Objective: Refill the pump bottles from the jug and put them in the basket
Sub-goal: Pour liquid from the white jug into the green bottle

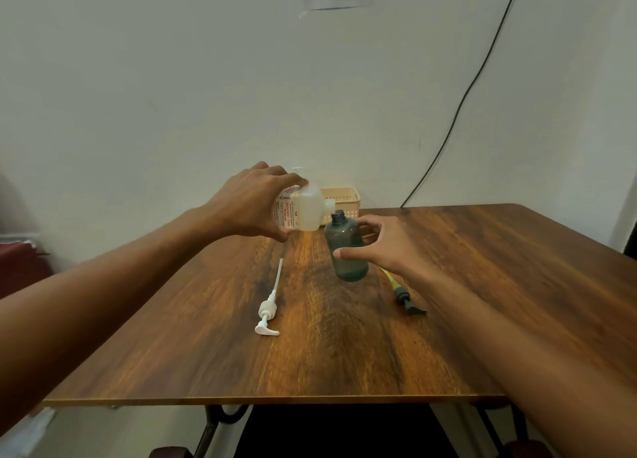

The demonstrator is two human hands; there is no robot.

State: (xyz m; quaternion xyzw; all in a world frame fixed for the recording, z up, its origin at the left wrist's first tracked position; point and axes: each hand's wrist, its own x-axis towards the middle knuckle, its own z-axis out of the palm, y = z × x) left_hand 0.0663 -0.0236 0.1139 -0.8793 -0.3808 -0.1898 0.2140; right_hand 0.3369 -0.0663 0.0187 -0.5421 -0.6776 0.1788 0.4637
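Observation:
My left hand (251, 204) grips a white translucent bottle (303, 209) with red lettering, tipped sideways so its open neck points right at the mouth of a dark green bottle (346, 250). The green bottle stands upright and uncapped on the table. My right hand (386, 247) curls around its right side, thumb on the front; the fingers look loosely on it. A white pump head (268, 314) with its long tube lies on the table to the left. A dark pump head (406, 300) with a yellow tube lies to the right, partly under my right forearm.
A beige plastic basket (344, 199) stands at the back of the wooden table (344, 354) against the wall, behind both bottles. A black cable (458, 112) runs down the wall to the table's back edge. A dark red object (20, 268) sits off the table's left.

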